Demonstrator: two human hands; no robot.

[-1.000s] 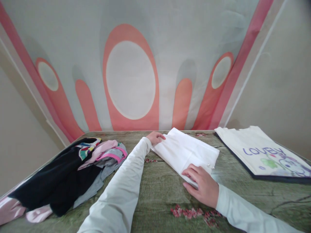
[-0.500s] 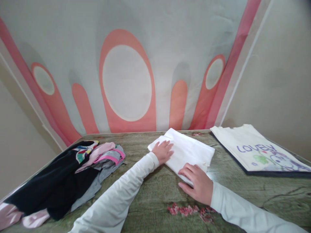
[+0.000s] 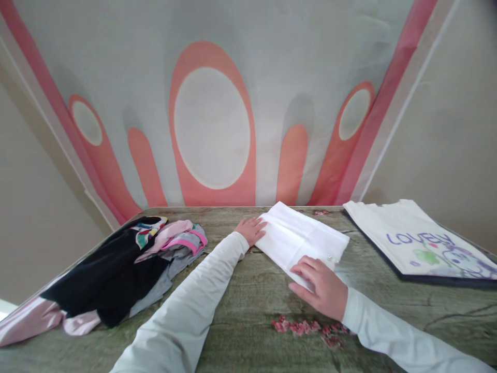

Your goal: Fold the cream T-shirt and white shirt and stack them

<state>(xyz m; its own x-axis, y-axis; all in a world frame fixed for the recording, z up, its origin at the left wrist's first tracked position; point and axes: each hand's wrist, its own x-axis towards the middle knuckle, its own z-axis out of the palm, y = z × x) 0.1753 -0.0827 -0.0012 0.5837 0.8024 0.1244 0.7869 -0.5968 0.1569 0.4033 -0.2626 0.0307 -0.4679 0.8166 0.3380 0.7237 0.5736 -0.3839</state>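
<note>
A white folded cloth point(image 3: 301, 230) lies in the middle of the table, with small shiny beads or buttons near its right corner. My left hand point(image 3: 251, 231) rests flat at the cloth's left edge, fingers stretched out and holding nothing. At the near edge is my right hand point(image 3: 321, 286), its fingers loosely bent on the cloth and its thumb apart from them. The part of the cloth under my right hand is hidden.
To the left lies a loose heap of clothes point(image 3: 112, 274), black, grey and pink. A cream garment point(image 3: 411, 228) lettered "LOVELY" lies flat on the right, over something dark. The wood-patterned table point(image 3: 248, 316) meets a patterned backdrop point(image 3: 209, 199) at its far edge.
My left hand has slid leftward from the top of the cloth to its left edge. My right hand stays by the near edge. The view has shifted slightly.
</note>
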